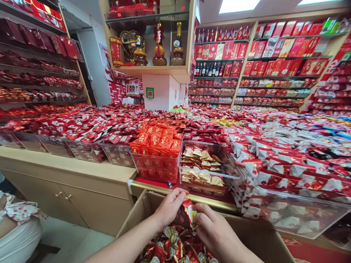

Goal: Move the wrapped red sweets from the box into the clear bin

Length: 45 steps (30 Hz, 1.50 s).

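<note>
Above the open cardboard box (pixel 255 231), my left hand (pixel 172 205) and my right hand (pixel 210 222) are close together. Between them is a small red and white candy packet (pixel 189 211) with a gold patch. The fingers of my right hand are closed on its right side. My left hand is curled at its upper left, with the thumb and fingers bent round the edge; part of its grip is hidden. Loose wrapped candies (pixel 175 244) in red and gold lie in the box beneath both hands.
Clear bins stand along the counter: orange-red packets (pixel 156 142), gold packets (pixel 201 159) and red-white packets (pixel 290 175). A white pillar (pixel 156 91) carries a display shelf (pixel 148 69) overhead. Someone in white clothing (pixel 20 226) is at the lower left, near the cabinet (pixel 82 204).
</note>
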{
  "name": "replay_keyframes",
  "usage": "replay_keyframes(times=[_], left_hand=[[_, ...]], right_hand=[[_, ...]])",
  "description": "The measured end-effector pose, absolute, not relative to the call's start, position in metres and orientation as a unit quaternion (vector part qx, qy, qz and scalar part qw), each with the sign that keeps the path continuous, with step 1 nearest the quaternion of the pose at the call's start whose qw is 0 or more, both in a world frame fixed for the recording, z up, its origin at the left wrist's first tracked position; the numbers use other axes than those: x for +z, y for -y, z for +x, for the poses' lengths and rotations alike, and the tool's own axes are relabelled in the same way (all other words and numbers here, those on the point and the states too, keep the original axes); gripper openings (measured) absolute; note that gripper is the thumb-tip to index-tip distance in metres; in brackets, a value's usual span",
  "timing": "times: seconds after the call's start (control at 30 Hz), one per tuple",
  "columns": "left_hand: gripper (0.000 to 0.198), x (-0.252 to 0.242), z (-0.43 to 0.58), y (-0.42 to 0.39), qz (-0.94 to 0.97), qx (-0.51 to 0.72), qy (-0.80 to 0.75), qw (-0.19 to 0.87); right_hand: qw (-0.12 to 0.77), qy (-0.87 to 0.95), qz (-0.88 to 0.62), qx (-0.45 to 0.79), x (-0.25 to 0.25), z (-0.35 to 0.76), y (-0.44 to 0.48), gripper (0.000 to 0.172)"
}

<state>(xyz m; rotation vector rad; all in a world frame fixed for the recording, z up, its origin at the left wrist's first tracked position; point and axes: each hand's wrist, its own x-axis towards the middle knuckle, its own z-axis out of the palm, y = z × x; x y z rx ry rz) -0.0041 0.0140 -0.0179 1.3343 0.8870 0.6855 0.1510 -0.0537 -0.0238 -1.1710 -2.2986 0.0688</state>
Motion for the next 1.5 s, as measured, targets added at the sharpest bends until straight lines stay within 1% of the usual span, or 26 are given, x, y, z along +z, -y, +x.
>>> replay_keyframes(times=[0.27, 0.37, 0.67, 0.9, 1.03, 1.17, 1.27, 1.37, 1.4, 1.43, 1.5], left_hand=[[0.030, -0.023, -0.003, -0.016, 0.599, 0.302, -0.384, 0.635], [0.030, -0.022, -0.003, -0.015, 0.601, 0.303, -0.387, 0.630], [0.031, -0.019, -0.002, -0.014, 0.604, 0.292, -0.395, 0.627], [0.032, -0.017, -0.002, -0.014, 0.603, 0.292, -0.397, 0.627], [0.041, -0.016, -0.004, -0.013, 0.591, 0.283, -0.410, 0.634], [0.050, -0.020, -0.005, -0.017, 0.576, 0.298, -0.407, 0.644], [0.055, -0.024, -0.005, -0.019, 0.567, 0.301, -0.398, 0.655], [0.057, -0.027, -0.006, -0.019, 0.568, 0.295, -0.390, 0.661], [0.058, -0.027, -0.006, -0.019, 0.571, 0.293, -0.388, 0.662], [0.058, -0.026, -0.007, -0.019, 0.575, 0.290, -0.384, 0.661], [0.059, -0.025, -0.007, -0.019, 0.583, 0.283, -0.379, 0.661]], right_hand=[[0.262, 0.854, -0.448, 0.046, -0.021, 0.150, 0.056, 0.019], [0.258, 0.853, -0.451, 0.051, -0.022, 0.150, 0.057, 0.020], [0.242, 0.858, -0.450, 0.043, -0.020, 0.152, 0.055, 0.016], [0.273, 0.866, -0.418, 0.016, -0.019, 0.153, 0.054, 0.012], [0.287, 0.861, -0.419, 0.020, -0.020, 0.155, 0.054, 0.014], [0.337, 0.851, -0.403, 0.018, -0.017, 0.157, 0.056, 0.013], [0.381, 0.838, -0.390, -0.010, 0.003, 0.160, 0.057, 0.012], [0.390, 0.823, -0.402, -0.098, 0.042, 0.164, 0.047, 0.008], [0.374, 0.814, -0.422, -0.139, 0.058, 0.166, 0.040, 0.006], [0.338, 0.804, -0.455, -0.180, 0.074, 0.168, 0.030, 0.007], [0.231, 0.757, -0.560, -0.245, 0.103, 0.173, 0.006, 0.017]])
